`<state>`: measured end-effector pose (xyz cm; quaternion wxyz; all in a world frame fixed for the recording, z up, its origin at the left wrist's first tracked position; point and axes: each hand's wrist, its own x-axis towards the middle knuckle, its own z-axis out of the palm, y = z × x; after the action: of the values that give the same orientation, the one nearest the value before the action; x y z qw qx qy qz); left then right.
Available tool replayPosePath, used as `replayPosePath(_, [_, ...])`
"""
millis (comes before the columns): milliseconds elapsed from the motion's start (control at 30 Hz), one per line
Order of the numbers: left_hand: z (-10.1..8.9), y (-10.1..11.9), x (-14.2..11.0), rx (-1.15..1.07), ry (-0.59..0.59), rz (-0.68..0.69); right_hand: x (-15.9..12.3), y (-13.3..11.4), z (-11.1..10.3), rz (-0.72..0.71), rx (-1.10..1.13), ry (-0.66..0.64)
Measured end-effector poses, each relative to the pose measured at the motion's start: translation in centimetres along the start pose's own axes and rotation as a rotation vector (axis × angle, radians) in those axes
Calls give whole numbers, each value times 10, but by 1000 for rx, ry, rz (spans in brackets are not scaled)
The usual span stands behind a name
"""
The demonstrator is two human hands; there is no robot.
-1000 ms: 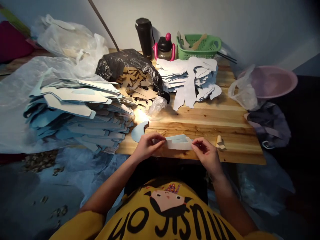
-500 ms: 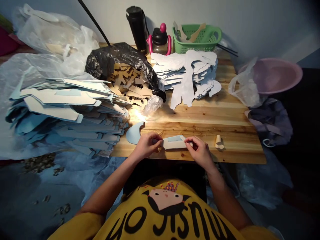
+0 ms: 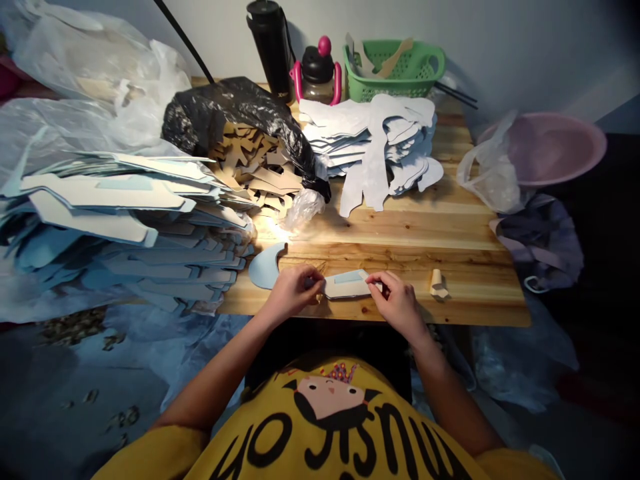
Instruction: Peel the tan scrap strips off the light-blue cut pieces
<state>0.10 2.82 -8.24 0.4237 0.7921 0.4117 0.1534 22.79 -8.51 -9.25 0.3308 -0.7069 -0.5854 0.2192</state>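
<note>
Both hands [image 3: 299,288] [image 3: 396,301] inward, white piece [image 3: 345,289] between

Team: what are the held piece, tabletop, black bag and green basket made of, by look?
Held piece: matte, perhaps card or thin foam; flat pale face, blue patch. Can't tell which.
Tabletop: likely wood, smooth-looking; grain and knots show.
Black bag: thin glossy plastic film; crinkles, highlights.
Green basket: probably moulded plastic; uniform colour, perforated walls.

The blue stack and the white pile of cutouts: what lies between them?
In the head view, a black plastic bag of brown cutouts lies between the blue stack and the white pile, with crumpled clear plastic beside it.
</note>
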Motion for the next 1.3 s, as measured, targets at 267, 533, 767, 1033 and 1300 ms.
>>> replayPosePath(267, [6, -2, -2, 107, 39, 53, -7, -2, 7, 22, -220, 138])
replayPosePath(533, [5, 1, -2, 85, 35, 66, -18, 6, 8, -60, -259, 270])
replayPosePath(767, [4, 5, -16, 15, 220, 74, -10, -13, 20, -234, -32, 103])
replayPosePath(1033, [14, 2, -56, -388, 277, -163, 9, -37, 27, -218, 128, 6])
replayPosePath(1300, [22, 8, -47, -720, 466, -184, 15, -53, 38, -164, 261, -50])
